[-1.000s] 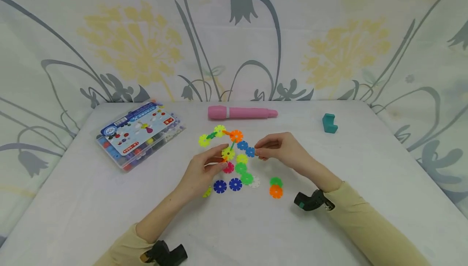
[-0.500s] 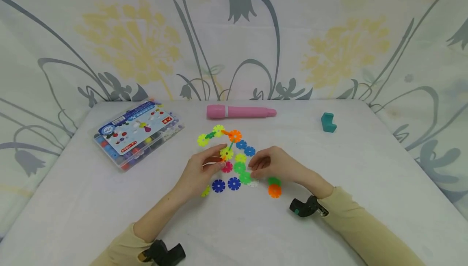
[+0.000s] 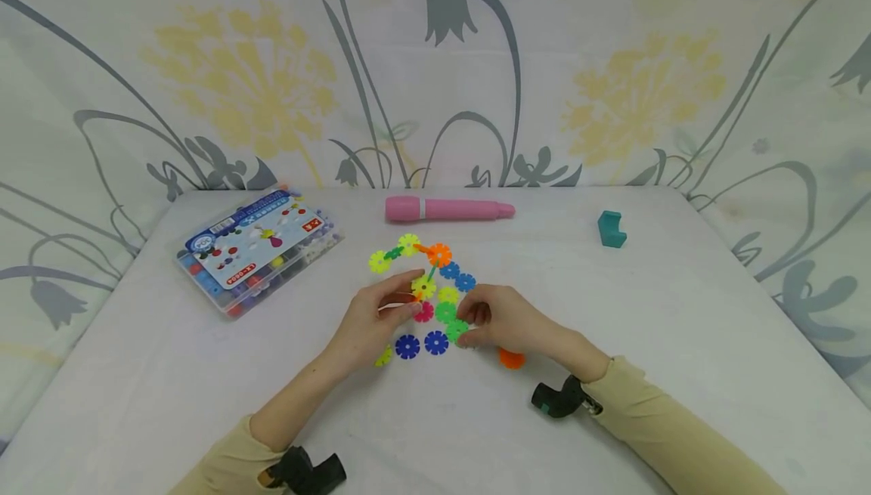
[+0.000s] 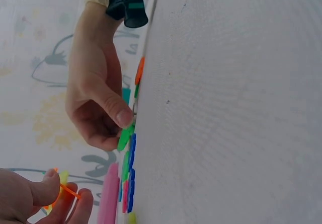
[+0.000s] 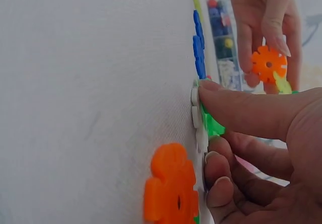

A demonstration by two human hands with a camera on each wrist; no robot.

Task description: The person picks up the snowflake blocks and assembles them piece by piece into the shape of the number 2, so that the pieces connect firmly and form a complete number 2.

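Note:
My left hand (image 3: 373,314) pinches an orange snowflake disc (image 5: 260,65) between thumb and fingers. It is joined to a yellow disc (image 3: 423,287), from which a chain runs on through a green link to another orange disc (image 3: 440,255) and more yellow discs (image 3: 408,243). My right hand (image 3: 506,319) is low over the table, pinching a green disc (image 4: 126,137) that stands tilted in the left wrist view. Beside its thumb, a white disc (image 5: 202,138) lies flat, hidden by the hand from above.
Loose discs lie around the hands: dark blue (image 3: 436,342), light blue (image 3: 466,282), pink (image 3: 424,312) and orange (image 3: 512,358). A clear box of beads (image 3: 261,245) stands at the left, a pink tube (image 3: 449,209) at the back, a teal block (image 3: 612,229) at the right.
My right hand has left the light blue discs, moved toward me and taken hold of the green disc. The left hand stays in place with the chain.

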